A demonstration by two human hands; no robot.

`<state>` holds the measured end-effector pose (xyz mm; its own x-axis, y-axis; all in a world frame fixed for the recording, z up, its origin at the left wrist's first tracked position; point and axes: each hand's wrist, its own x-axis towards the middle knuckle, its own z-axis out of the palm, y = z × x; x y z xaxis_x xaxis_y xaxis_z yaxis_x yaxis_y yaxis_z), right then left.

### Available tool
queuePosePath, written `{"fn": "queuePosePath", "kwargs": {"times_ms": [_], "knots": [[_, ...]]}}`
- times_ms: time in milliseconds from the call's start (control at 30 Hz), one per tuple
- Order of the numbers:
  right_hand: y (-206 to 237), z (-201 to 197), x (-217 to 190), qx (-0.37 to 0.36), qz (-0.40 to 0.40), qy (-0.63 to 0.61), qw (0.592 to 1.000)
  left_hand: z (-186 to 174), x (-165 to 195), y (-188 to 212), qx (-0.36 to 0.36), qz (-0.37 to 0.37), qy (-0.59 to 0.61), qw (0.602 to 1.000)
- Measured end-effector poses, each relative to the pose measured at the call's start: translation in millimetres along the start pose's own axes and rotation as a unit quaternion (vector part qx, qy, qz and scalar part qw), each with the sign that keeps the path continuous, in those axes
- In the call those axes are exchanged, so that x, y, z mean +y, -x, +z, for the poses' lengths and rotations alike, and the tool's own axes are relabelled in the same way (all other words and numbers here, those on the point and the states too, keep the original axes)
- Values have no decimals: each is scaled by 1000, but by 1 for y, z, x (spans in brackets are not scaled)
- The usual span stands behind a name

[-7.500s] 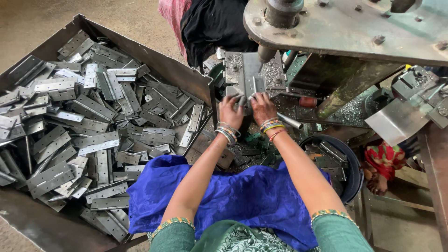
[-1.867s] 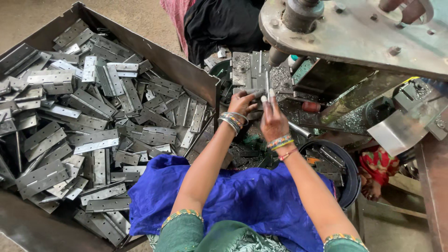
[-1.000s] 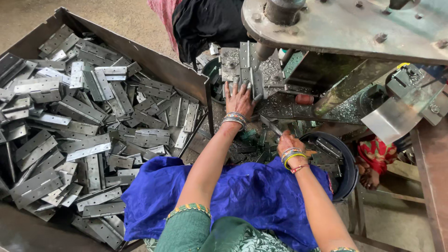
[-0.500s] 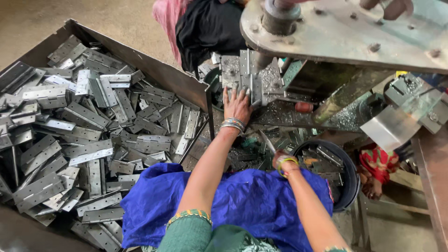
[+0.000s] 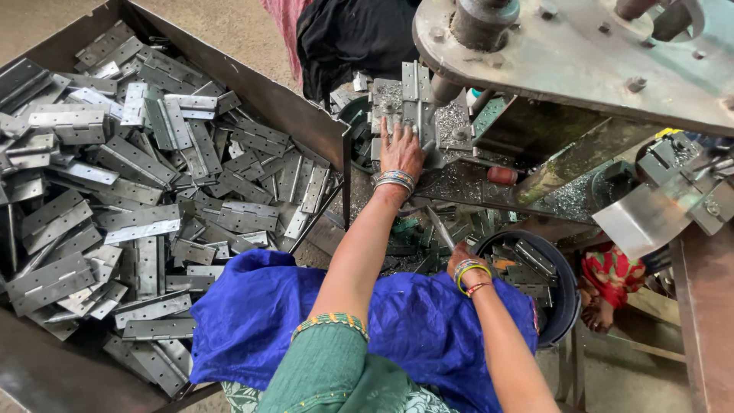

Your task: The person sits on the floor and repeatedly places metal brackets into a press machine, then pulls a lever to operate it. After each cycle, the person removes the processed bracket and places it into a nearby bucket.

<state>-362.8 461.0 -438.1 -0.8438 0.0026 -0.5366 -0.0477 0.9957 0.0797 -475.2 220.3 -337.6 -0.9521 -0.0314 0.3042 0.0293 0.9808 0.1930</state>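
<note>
My left hand (image 5: 401, 150) lies flat, fingers spread, on a grey metal hinge plate (image 5: 411, 101) resting on the bed of a press machine (image 5: 535, 38). My right hand (image 5: 463, 256) is down low beside my lap, at the rim of a round black tub (image 5: 562, 287) holding several metal hinges. The fingers of that hand are hidden, so whether it grips anything does not show. Bangles circle both wrists. A blue cloth (image 5: 306, 321) covers my lap.
A big dark metal bin (image 5: 306, 122) on my left is heaped with several grey hinge plates (image 5: 138, 191). Metal shavings litter the press bed. Another person's black and pink clothing (image 5: 344, 30) is beyond the machine. A red cloth (image 5: 612, 271) lies at lower right.
My right hand has left the press bed and dropped down to the black tub. My left hand has stayed flat on the plate at the press.
</note>
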Motion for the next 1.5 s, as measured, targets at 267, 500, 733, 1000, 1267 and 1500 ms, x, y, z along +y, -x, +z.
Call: {"fn": "queuePosePath", "kwargs": {"times_ms": [267, 500, 733, 1000, 1267, 1500], "knots": [[-3, -17, 12, 34, -71, 55, 995, 1, 5, 9, 44, 29, -8, 999], [-1, -11, -6, -17, -23, 17, 999, -13, 9, 3, 54, 19, -22, 998], [7, -12, -12, 44, -377, 511, 771, -26, 5, 22, 61, 48, -19, 997], [22, -27, 10, 108, -130, 87, 982, -24, 11, 33, 89, 52, -27, 994], [9, 12, -34, -26, -60, 48, 997, -15, 5, 28, 75, 71, -31, 994], [17, -9, 1, 6, -62, 53, 997, -6, -9, 35, 23, 66, 9, 997]]}}
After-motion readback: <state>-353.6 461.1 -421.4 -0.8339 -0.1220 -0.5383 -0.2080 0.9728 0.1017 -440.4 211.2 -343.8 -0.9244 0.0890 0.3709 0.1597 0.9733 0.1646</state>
